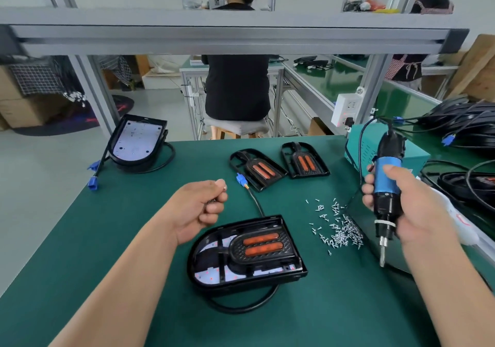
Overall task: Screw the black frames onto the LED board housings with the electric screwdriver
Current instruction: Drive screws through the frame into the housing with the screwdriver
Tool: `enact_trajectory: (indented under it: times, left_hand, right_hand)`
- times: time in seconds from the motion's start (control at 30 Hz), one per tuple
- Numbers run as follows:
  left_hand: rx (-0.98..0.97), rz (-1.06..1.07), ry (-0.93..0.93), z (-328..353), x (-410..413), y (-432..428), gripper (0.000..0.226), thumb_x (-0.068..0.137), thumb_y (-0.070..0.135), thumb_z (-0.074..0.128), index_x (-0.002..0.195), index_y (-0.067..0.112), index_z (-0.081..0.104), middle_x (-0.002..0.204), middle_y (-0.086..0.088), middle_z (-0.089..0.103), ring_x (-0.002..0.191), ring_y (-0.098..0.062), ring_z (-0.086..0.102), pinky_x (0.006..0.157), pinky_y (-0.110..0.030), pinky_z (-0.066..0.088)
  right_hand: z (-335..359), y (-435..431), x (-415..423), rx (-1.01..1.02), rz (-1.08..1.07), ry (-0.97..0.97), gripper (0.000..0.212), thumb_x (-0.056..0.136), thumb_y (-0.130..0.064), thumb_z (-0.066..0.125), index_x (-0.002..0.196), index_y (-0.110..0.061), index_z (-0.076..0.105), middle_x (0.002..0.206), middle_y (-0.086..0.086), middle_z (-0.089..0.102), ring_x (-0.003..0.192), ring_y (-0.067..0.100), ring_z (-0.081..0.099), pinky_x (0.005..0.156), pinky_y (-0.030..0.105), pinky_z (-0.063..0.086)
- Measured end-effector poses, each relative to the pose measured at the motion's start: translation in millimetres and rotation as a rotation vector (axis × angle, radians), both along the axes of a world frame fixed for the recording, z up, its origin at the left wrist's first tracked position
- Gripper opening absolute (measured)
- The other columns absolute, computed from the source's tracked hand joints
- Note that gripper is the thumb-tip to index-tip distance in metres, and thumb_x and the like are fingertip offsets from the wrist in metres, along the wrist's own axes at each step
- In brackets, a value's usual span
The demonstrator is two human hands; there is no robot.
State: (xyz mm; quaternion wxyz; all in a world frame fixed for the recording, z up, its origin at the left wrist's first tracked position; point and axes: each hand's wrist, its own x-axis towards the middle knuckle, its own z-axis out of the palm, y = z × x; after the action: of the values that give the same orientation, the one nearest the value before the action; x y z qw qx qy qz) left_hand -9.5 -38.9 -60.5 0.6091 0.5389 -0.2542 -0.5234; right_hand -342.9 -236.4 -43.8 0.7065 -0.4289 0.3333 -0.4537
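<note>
A black LED board housing (211, 271) lies on the green mat in front of me, with a black frame (263, 249) carrying two orange strips laid in it. My left hand (203, 207) hovers above its left end, fingers curled round small screws. My right hand (407, 202) grips the blue and black electric screwdriver (387, 185) upright, bit pointing down, to the right of the housing. Loose screws (338, 228) are scattered between housing and screwdriver. Two more black frames (257, 169) (304, 163) lie further back. Another housing (136, 143) stands tilted at the far left.
A teal power box (361, 145) stands behind the screwdriver. Black cables with blue plugs (466, 124) pile up at the right. A cable (251, 196) runs from the near housing to a blue connector. A person sits on a stool beyond the table's far edge.
</note>
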Motion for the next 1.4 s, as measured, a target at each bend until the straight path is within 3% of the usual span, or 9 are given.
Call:
enact_trajectory:
  times: [0.13,0.27,0.5,0.67,0.87,1.2,1.3,1.4]
  left_hand:
    - [0.009,-0.033,-0.131,-10,-9,2,0.017,0.108,0.017,0.057,0.094,0.009,0.057,0.080,-0.001,0.057,0.055,-0.006,0.037,0.041,-0.015,0.028]
    - [0.005,-0.001,-0.142,-8,-19,3,0.018,0.108,0.018,0.059,0.093,0.009,0.056,0.080,0.000,0.058,0.055,-0.007,0.038,0.041,-0.015,0.029]
    - [0.025,-0.100,0.065,-8,-41,-1,0.017,0.107,0.014,0.058,0.092,0.006,0.058,0.069,0.001,0.058,0.050,-0.005,0.038,0.042,-0.014,0.031]
    - [0.011,-0.255,0.257,-12,-44,-1,0.013,0.096,0.013,0.065,0.085,0.008,0.070,0.077,-0.004,0.049,0.053,-0.007,0.034,0.045,-0.014,0.034]
    - [0.001,-0.300,0.214,-13,-45,-5,0.006,0.097,0.012,0.064,0.095,0.007,0.066,0.074,-0.001,0.058,0.049,-0.004,0.035,0.044,-0.012,0.032]
    - [0.062,-0.276,0.161,-11,-48,-8,0.013,0.104,0.011,0.058,0.093,0.006,0.065,0.065,0.000,0.053,0.047,-0.005,0.034,0.042,-0.013,0.029]
    - [0.049,-0.248,0.169,-11,-50,-10,0.005,0.094,0.007,0.064,0.096,0.004,0.068,0.072,-0.003,0.061,0.049,-0.004,0.037,0.040,-0.012,0.031]
    - [0.024,-0.218,0.192,-12,-51,-12,0.017,0.083,0.005,0.071,0.100,0.003,0.069,0.087,-0.006,0.070,0.053,-0.003,0.043,0.039,-0.012,0.033]
  right_hand:
    - [14,9,15,0.034,0.025,-0.149,0.010,0.103,-0.013,0.045,0.098,-0.013,0.054,0.081,0.003,0.060,0.068,0.017,0.058,0.062,0.027,0.058]
    - [27,18,30,0.018,-0.018,-0.237,0.006,0.096,-0.020,0.062,0.096,-0.016,0.058,0.075,-0.002,0.056,0.063,0.014,0.054,0.064,0.027,0.054]
    - [54,34,66,0.025,-0.104,-0.499,0.010,0.089,-0.017,0.069,0.093,-0.013,0.060,0.075,-0.001,0.053,0.061,0.014,0.051,0.066,0.028,0.050]
    - [49,47,99,0.090,-0.156,-0.648,0.011,0.090,-0.011,0.070,0.093,-0.011,0.060,0.074,0.001,0.055,0.060,0.015,0.051,0.064,0.030,0.051]
    - [21,50,119,0.135,-0.177,-0.635,0.010,0.095,-0.012,0.067,0.095,-0.012,0.057,0.074,0.000,0.053,0.060,0.015,0.052,0.066,0.029,0.051]
    - [14,52,124,0.168,-0.175,-0.658,0.012,0.093,-0.013,0.068,0.097,-0.012,0.056,0.073,0.000,0.053,0.059,0.015,0.052,0.064,0.029,0.051]
    - [14,53,123,0.162,-0.185,-0.654,0.012,0.095,-0.013,0.066,0.100,-0.012,0.055,0.074,0.001,0.054,0.060,0.015,0.052,0.063,0.030,0.052]
    - [14,53,123,0.154,-0.182,-0.650,0.010,0.095,-0.012,0.065,0.099,-0.011,0.056,0.074,0.001,0.054,0.060,0.015,0.052,0.063,0.030,0.052]
